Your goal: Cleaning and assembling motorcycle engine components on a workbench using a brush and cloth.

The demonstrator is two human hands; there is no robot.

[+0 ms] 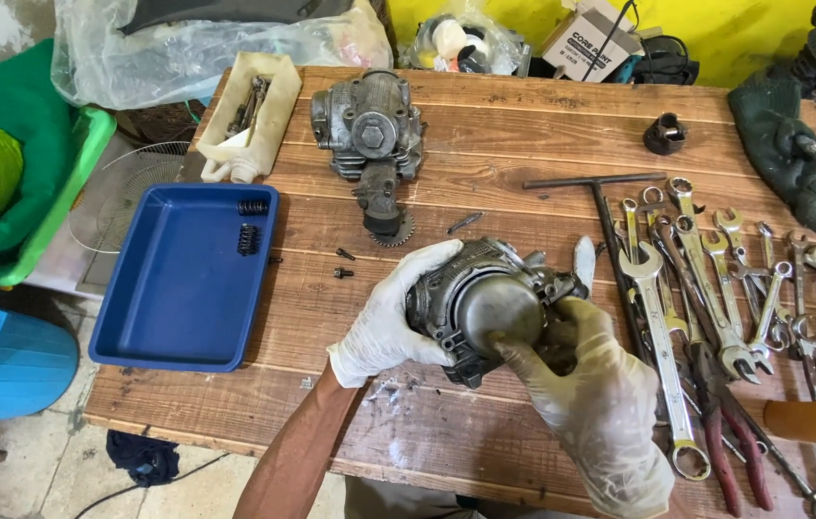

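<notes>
Low centre of the frame, the gloved left hand [390, 317] clasps a grey metal engine cylinder block [485, 303] over the wooden table [523, 135]; the gloved right hand [590, 384] presses fingers on its piston crown, apparently checking; next needs steady support.

Blue tray [177, 332], white-gloved hands [390, 317], grey engine part [485, 306]

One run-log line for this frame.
left hand: holds engine cylinder | right hand: thumb on piston crown | beside: wrenches, blue tray | surface: wooden table
</notes>
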